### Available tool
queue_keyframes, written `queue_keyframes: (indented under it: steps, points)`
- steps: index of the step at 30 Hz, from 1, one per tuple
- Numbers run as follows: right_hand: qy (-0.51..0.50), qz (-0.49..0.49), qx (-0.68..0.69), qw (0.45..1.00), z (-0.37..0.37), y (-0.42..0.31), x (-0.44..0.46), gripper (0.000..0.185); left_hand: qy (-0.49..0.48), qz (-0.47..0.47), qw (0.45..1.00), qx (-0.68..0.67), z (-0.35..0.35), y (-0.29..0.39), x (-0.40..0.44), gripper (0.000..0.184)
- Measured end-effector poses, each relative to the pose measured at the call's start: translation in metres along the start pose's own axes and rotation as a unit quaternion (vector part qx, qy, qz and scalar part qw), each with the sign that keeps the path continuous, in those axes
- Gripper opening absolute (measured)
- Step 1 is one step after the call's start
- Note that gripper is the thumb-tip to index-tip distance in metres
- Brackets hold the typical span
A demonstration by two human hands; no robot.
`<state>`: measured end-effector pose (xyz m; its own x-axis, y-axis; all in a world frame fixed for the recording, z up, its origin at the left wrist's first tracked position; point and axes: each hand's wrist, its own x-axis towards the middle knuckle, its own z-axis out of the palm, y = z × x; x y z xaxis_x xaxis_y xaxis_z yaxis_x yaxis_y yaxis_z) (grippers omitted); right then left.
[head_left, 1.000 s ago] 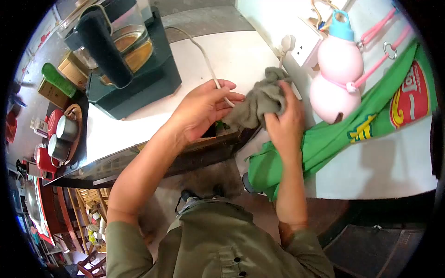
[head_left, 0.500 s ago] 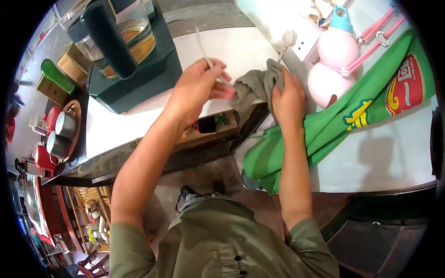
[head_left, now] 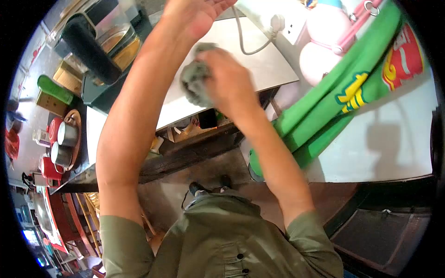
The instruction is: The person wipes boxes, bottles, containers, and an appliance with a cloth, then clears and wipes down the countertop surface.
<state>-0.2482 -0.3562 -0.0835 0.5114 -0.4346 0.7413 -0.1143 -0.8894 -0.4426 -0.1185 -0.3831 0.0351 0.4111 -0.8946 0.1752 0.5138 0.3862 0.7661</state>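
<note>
The grey-green cloth (head_left: 195,83) is bunched on the white tabletop, with my right hand (head_left: 229,81) closed on it; the hand is blurred. At the top edge of the view is my left hand (head_left: 197,16), palm partly showing and fingers partly cut off. A pale cord (head_left: 242,41) runs from these fingers in a loop to the plug (head_left: 277,22) by the wall socket. The dark green appliance (head_left: 99,90) with a clear jug stands left of my left forearm.
A green bag (head_left: 324,106) lies on the right-hand white surface (head_left: 394,153), beside a pink bottle (head_left: 320,62). Small pots (head_left: 67,134), a green package (head_left: 54,89) and boxes stand at the left. Below the tabletop (head_left: 264,69) is an open compartment (head_left: 185,132) with small items.
My right hand has moved left across the tabletop with the cloth. My left hand has gone up and away, and the cord now hangs in a loop farther right.
</note>
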Motion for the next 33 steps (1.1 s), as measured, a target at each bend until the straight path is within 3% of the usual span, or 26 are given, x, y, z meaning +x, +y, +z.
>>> queue_keyframes:
  steps: [2,3,5,8,9,10,11,13,14,15,16,17,19,20,21,22,25,27,29,30,33]
  points:
    - [-0.05,-0.012,0.02,0.999,0.038,-0.001,0.018,0.041,0.089,-0.018,0.996,-0.01,0.003,-0.007,0.0,0.051]
    - [-0.076,-0.095,-0.019,0.992,0.064,0.013,0.02,0.046,0.082,-0.019,0.996,-0.007,0.004,-0.01,-0.006,0.051]
    - [-0.098,-0.078,-0.064,0.99,0.063,0.009,0.019,0.039,-0.006,0.034,0.994,0.104,0.001,-0.018,-0.026,0.027]
    - [-0.159,-0.036,-0.046,0.986,0.02,0.013,0.012,0.03,0.006,0.013,0.994,0.108,-0.012,-0.027,-0.043,0.029]
    - [-0.143,-0.05,-0.118,0.981,0.009,0.019,0.002,0.022,0.017,0.003,0.995,0.101,-0.019,-0.028,-0.044,0.03]
    - [-0.091,-0.033,-0.062,0.993,-0.013,0.019,-0.009,0.021,0.015,-0.015,0.996,0.087,-0.03,-0.027,-0.041,0.036]
    - [-0.109,0.017,-0.087,0.99,-0.038,0.015,-0.017,0.024,0.019,-0.011,0.996,0.084,-0.035,-0.027,-0.044,0.036]
    - [-0.046,0.05,-0.137,0.988,-0.072,0.026,-0.051,0.031,0.051,-0.017,0.99,0.128,-0.04,-0.026,-0.058,0.041]
    - [-0.046,0.117,-0.132,0.983,-0.09,0.028,-0.067,0.03,0.07,-0.019,0.988,0.135,-0.038,-0.024,-0.067,0.054]
    - [-0.086,0.173,-0.19,0.963,-0.112,0.022,-0.076,0.03,0.076,-0.013,0.988,0.133,-0.043,-0.025,-0.073,0.054]
    - [-0.216,0.279,-0.228,0.908,-0.131,0.02,-0.078,0.029,0.069,-0.008,0.986,0.154,-0.05,-0.029,-0.077,0.061]
    - [-0.197,0.304,-0.208,0.909,-0.138,0.016,-0.085,0.027,0.059,-0.005,0.983,0.174,-0.055,-0.035,-0.081,0.069]
    - [-0.079,0.376,-0.003,0.923,-0.14,0.01,-0.098,0.03,0.076,-0.048,0.97,0.225,-0.068,-0.046,-0.086,0.08]
    - [-0.079,0.374,-0.001,0.924,-0.135,0.013,-0.106,0.03,0.071,-0.062,0.958,0.271,-0.07,-0.045,-0.094,0.079]
    - [-0.032,0.278,-0.007,0.96,-0.128,0.017,-0.114,0.032,0.067,-0.077,0.943,0.318,-0.073,-0.043,-0.105,0.078]
    - [0.016,0.178,-0.014,0.984,-0.122,0.018,-0.117,0.035,0.051,-0.017,0.892,0.449,-0.088,-0.046,-0.115,0.075]
    - [0.059,0.197,0.073,0.976,-0.103,0.004,-0.111,0.035,-0.028,0.003,0.873,0.487,-0.088,-0.017,-0.169,0.062]
    - [0.085,0.173,0.104,0.976,-0.092,-0.006,-0.098,0.033,-0.086,-0.075,0.877,0.466,-0.088,0.018,-0.21,0.051]
    - [0.048,0.152,0.059,0.986,-0.088,-0.025,-0.078,0.029,-0.055,-0.051,0.909,0.409,-0.102,0.047,-0.243,0.045]
    - [-0.007,0.16,0.039,0.986,-0.086,-0.034,-0.066,0.023,-0.035,0.004,0.914,0.404,-0.13,0.061,-0.257,0.044]
    - [-0.116,0.095,0.089,0.985,-0.064,-0.043,-0.029,0.036,0.108,0.19,0.909,0.355,-0.186,0.099,-0.266,0.042]
